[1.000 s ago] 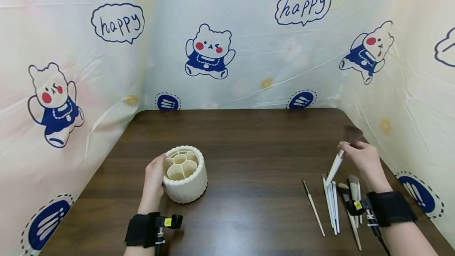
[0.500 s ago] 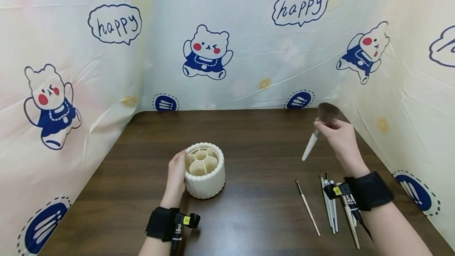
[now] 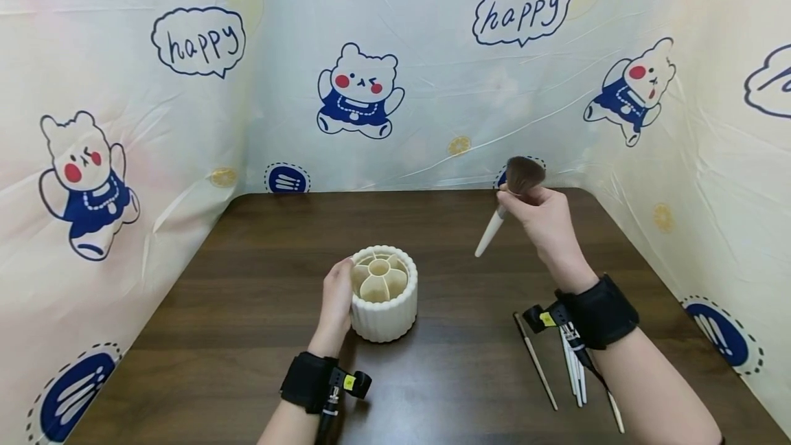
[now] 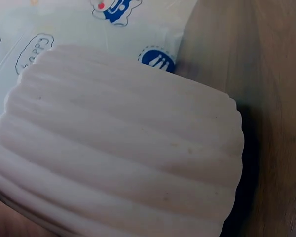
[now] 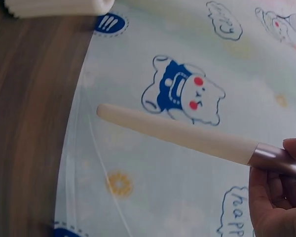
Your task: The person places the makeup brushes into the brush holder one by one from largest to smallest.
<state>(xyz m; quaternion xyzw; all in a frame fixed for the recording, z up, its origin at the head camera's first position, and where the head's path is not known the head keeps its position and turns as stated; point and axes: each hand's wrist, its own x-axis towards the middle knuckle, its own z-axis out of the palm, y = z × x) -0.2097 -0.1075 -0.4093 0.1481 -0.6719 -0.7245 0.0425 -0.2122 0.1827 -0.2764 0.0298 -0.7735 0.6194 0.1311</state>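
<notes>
My left hand (image 3: pixel 336 296) grips the left side of a cream brush holder (image 3: pixel 384 318), round and ribbed, with petal-shaped compartments inside. In the left wrist view the holder's ribbed wall (image 4: pixel 123 138) fills most of the picture. To the right, above the table, my right hand (image 3: pixel 544 225) pinches a large makeup brush (image 3: pixel 492 231) near its ferrule. The dark bristles point up and the white handle slants down to the left. The right wrist view shows the handle (image 5: pixel 177 134) and the metallic ferrule (image 5: pixel 274 159) between thumb and fingers (image 5: pixel 274 197).
On the brown table (image 3: pixel 445 376), a thin brush (image 3: pixel 539 366) lies apart at the right. Beside it several white-handled brushes (image 3: pixel 573 373) lie together, partly hidden under the right forearm. A printed curtain (image 3: pixel 432 88) surrounds the table's back and sides.
My right hand has lifted the large brush off the group and carried it left, towards the holder. My left hand has shifted the holder to the right across the table.
</notes>
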